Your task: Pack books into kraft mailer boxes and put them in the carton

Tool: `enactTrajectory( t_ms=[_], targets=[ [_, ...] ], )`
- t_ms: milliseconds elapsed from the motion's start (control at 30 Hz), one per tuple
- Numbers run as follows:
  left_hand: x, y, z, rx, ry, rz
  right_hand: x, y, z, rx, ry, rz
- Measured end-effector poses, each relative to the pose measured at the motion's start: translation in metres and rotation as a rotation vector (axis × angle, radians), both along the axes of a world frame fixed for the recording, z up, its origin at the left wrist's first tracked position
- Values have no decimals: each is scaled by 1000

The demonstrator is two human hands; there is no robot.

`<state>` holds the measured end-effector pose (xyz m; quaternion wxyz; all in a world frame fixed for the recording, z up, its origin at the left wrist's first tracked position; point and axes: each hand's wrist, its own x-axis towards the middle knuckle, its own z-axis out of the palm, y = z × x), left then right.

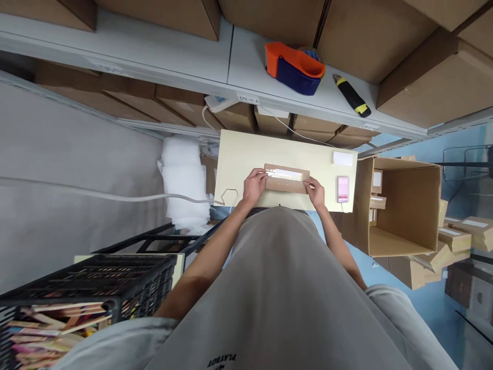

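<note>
A small flat cardboard box (287,186) lies on the pale tabletop in front of me. Along its upper face runs a white label (285,174), shiny in places. My left hand (254,186) is closed at the left end of the box, its fingertips by the label's left edge. At the opposite end, my right hand (316,193) pinches the box's right edge near the label's end. Whether the fingertips also grip the label is too small to make out.
A phone (342,189) and a white label stack (342,158) sit on the table's (239,154) right side. Above, a shelf holds an orange-and-blue tape dispenser (295,69) and a utility knife (352,96). A large open carton (404,205) stands right; black crates (146,272) stand lower left.
</note>
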<state>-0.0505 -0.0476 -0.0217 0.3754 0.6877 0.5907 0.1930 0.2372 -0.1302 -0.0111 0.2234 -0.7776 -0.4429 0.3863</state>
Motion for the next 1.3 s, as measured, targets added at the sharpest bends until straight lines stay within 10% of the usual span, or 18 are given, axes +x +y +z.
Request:
enactTrajectory(
  t_ms=[200, 533, 700, 933, 1133, 1300],
  targets=[
    [2, 8, 3, -99, 1, 133, 2, 8, -1, 19, 92, -140],
    [-6, 18, 17, -14, 155, -138, -5, 19, 15, -29, -126, 46],
    [6, 56, 49, 157, 88, -88, -13, 90, 72, 294, -515, 247],
    [49, 132, 159, 466, -133, 1, -44, 245, 202, 527, -792, 460],
    [57, 124, 195, 512, -212, 35, -66, 301, 226, 164, -880, 469],
    [36, 80, 182, 430, -302, 122, -66, 266, 224, 308, -556, 455]
  ],
)
